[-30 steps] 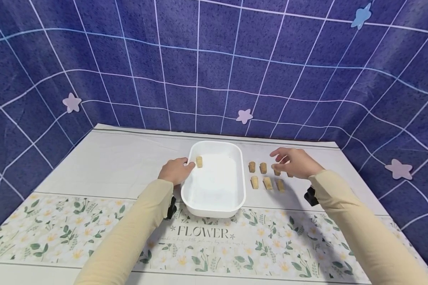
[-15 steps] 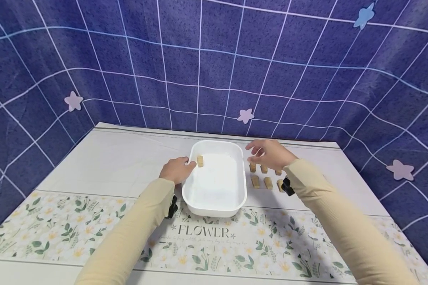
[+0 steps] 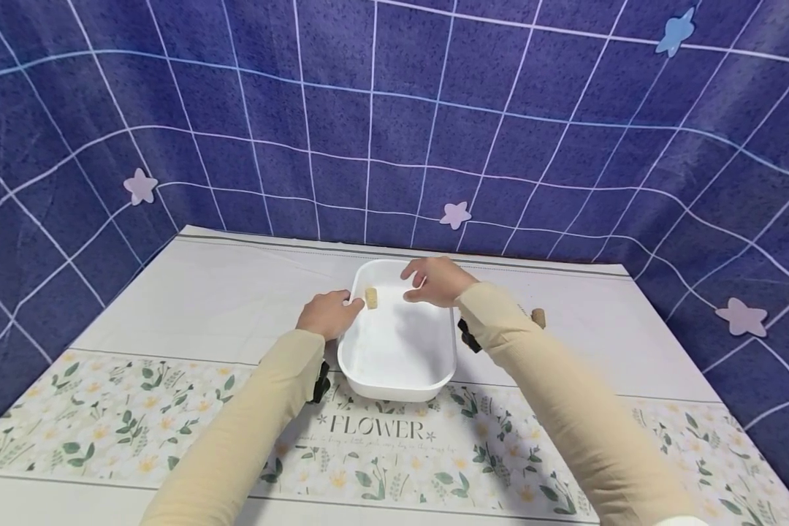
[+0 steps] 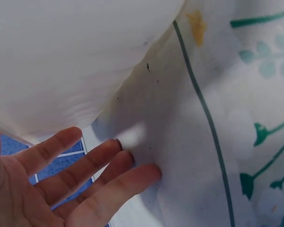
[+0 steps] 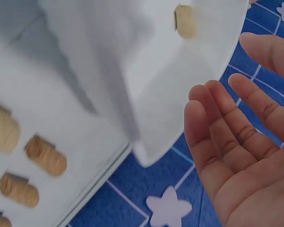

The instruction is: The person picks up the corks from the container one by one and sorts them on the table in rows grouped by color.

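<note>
A white plastic basin (image 3: 394,351) stands on the table, with one cork (image 3: 371,298) lying in its far left part. My left hand (image 3: 329,315) rests at the basin's left rim, thumb over the edge. In the left wrist view the fingers (image 4: 102,163) are straight and spread under the outer wall, the index finger at or near it. Over the basin's far right part hovers my right hand (image 3: 439,281), fingers slightly bent. The right wrist view shows nothing between its fingers.
Right of the basin, one cork (image 3: 538,318) shows past the right sleeve (image 3: 559,380), which hides others. Several corks (image 5: 46,156) lie on the table in the right wrist view. A blue curtain (image 3: 394,131) hangs behind; a floral strip (image 3: 237,438) crosses the front.
My right hand has moved left from above the rows of corks to over the basin, its sleeve now covering most of them. The left hand has stayed at the rim.
</note>
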Demonstrator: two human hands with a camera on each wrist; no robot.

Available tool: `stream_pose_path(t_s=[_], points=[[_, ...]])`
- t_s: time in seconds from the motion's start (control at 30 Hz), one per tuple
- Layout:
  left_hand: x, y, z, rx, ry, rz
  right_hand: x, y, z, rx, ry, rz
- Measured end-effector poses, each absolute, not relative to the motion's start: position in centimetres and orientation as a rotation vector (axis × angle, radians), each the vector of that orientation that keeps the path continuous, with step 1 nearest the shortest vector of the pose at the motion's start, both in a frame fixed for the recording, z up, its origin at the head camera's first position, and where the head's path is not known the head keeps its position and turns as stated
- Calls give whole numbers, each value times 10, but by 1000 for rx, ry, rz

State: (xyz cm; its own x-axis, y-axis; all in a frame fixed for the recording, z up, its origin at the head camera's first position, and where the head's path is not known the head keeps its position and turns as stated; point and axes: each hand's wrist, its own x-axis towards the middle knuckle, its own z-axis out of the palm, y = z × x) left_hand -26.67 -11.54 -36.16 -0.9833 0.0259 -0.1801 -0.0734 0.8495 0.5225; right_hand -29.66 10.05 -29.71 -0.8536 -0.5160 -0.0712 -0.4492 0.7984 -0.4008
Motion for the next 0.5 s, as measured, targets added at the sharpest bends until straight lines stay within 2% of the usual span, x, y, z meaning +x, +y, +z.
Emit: stream_pose_path(t_s=[0.5], points=[[-264,-117,-360,8,2889,755,-316,42,-325,-566,2811,-419]])
